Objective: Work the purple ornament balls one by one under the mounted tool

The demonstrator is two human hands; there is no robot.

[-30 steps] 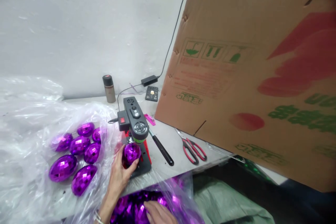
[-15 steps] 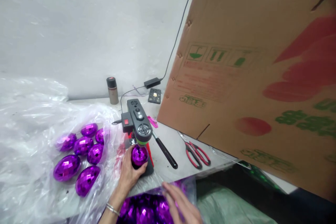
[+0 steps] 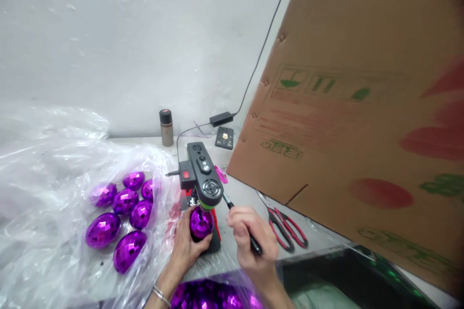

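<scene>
My left hand (image 3: 184, 246) is closed around a shiny purple faceted ball ornament (image 3: 201, 223), keeping it under the round head of a small black bench press machine (image 3: 205, 174). The ball's top meets or nearly meets the machine's green-ringed underside; the exact contact is hidden. My right hand (image 3: 253, 241) wraps round the black grip of the machine's lever (image 3: 255, 245), which slants toward me on the right side. Part of the machine's dark base shows below the ball.
Several purple ornaments (image 3: 103, 230) lie on clear plastic (image 3: 47, 222) at left; more fill a bag (image 3: 217, 294) below the table edge. Red-handled scissors (image 3: 288, 227) lie right, beside a large leaning cardboard box (image 3: 333, 120). Behind stand a bottle (image 3: 166, 129) and power adapter (image 3: 222, 119).
My right hand has risen from above the bag of ornaments and taken hold of the lever grip. My left hand still holds the ball under the machine. The view has shifted slightly left.
</scene>
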